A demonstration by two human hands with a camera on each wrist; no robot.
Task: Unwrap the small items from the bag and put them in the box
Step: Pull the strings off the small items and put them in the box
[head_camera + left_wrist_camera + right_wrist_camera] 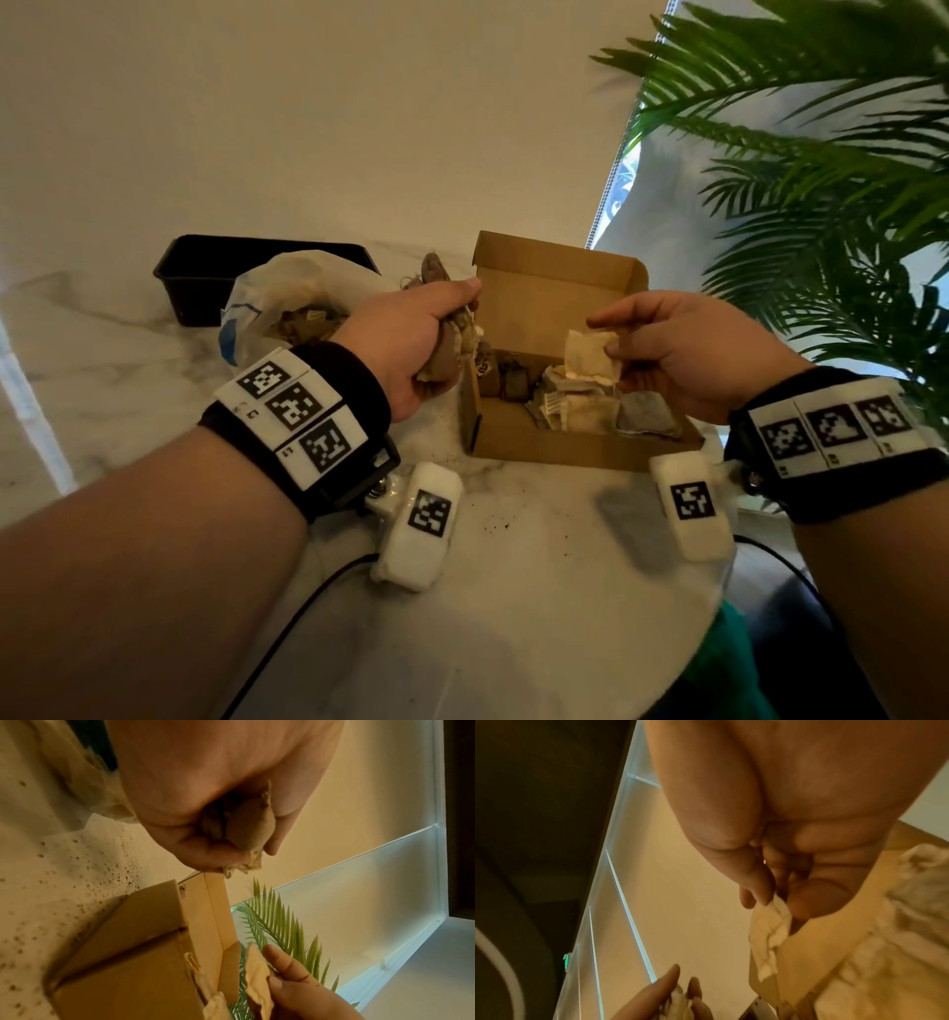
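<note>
So the marble counter is carrying everything here, with the open cardboard box sitting toward its far right edge, lid flap standing up at the back, and a bunch of pale sachets already lying inside on the right half. Over toward the far left edge a white plastic bag is slumping open in front of a black tray, with more brownish packets showing in its mouth. The left hand is hovering just above the box's left wall, fingers curling tight around a crumpled wad of brown wrappers, which is poking out of the fist at both top and bottom; the left wrist view is showing that wad jammed right into the palm. The right hand is hanging over the middle of the box, thumb and fingertips pinching one corner of a cream tea bag, so the bag is dangling out past the fingers toward the left, clear of the pile below. Dark crumbs are dotting the counter near the box's front left corner.
</note>
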